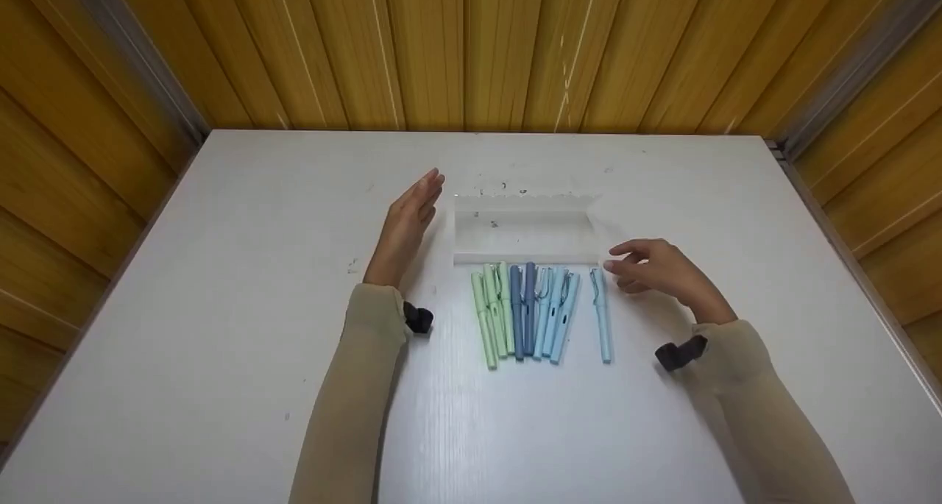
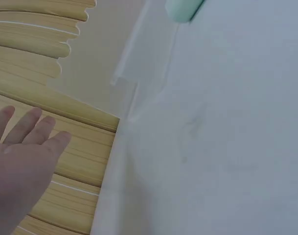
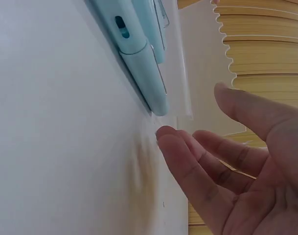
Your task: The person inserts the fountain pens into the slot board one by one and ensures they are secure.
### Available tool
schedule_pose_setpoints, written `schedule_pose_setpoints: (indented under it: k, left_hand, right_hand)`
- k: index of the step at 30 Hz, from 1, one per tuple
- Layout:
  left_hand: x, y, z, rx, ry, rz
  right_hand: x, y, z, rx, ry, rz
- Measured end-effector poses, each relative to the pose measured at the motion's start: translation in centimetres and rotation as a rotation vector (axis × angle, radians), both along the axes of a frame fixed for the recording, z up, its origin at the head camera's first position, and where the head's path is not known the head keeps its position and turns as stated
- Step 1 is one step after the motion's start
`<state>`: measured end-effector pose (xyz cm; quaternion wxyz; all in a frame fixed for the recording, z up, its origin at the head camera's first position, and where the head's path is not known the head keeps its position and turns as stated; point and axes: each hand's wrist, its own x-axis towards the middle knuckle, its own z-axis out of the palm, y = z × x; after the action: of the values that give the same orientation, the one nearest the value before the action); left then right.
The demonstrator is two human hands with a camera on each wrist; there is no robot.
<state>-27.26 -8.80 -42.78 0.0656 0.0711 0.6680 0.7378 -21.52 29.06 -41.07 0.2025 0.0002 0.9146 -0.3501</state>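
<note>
Sleeves (image 1: 346,416) at lower frame edge; left grip (image 1: 408,224) straight-fingered, right grip (image 1: 662,272) spread wide, both holding nothing; light-blue pen (image 1: 603,324) right of centre: probably light, stiff, slick; best pinched mid-barrel

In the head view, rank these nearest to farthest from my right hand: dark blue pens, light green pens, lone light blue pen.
1. Lone light blue pen, just left of your right hand.
2. Dark blue pens, mid-row.
3. Light green pens, left end.
</note>
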Motion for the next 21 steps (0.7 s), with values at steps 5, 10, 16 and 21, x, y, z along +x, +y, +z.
schedule_pose_setpoints:
  k: [5, 10, 16, 21]
  left_hand:
    - [-0.6, 0.6, -1.2, 0.056, -0.021, -0.022]
    - [-0.7, 0.9, -2.0, 0.118, -0.065, -0.013]
    - [-0.7, 1.1, -2.7, 0.134, -0.09, -0.006]
    - [-0.6, 1.5, -3.0, 0.075, -0.08, 0.02]
  right_hand:
    - [0.0, -0.4, -0.5, 0.004, -0.029, -0.003]
    - [0.1, -0.7, -0.7, -0.004, -0.038, -0.007]
    - [0.2, -1.0, -1.2, -0.017, -0.024, -0.003]
    - [0.2, -1.3, -1.4, -0.011, -0.012, 0.012]
